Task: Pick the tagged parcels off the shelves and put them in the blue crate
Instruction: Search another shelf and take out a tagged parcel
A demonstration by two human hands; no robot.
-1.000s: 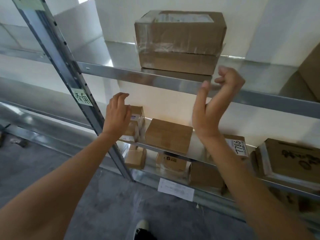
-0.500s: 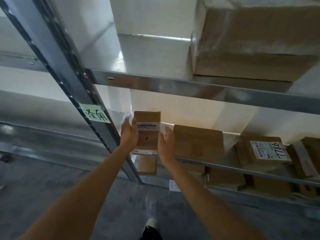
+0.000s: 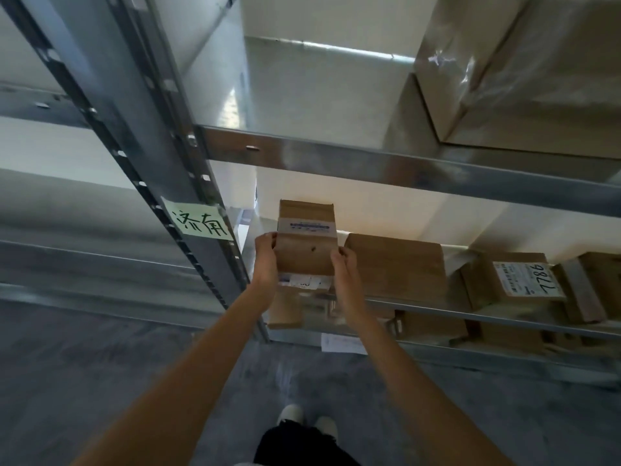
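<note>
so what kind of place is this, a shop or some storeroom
Most likely a parcel storeroom or sorting depot, not a shop. Bare metal shelving holds plain cardboard parcels with shipping labels, one marked 7786, and a handwritten green note is stuck on the shelf post above a bare concrete floor.

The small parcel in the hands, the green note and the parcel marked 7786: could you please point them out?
small parcel (image 3: 305,255), head view, on its brown front face.
green note (image 3: 198,223), head view, on its handwritten middle.
parcel marked 7786 (image 3: 527,280), head view, on its white label.
</note>
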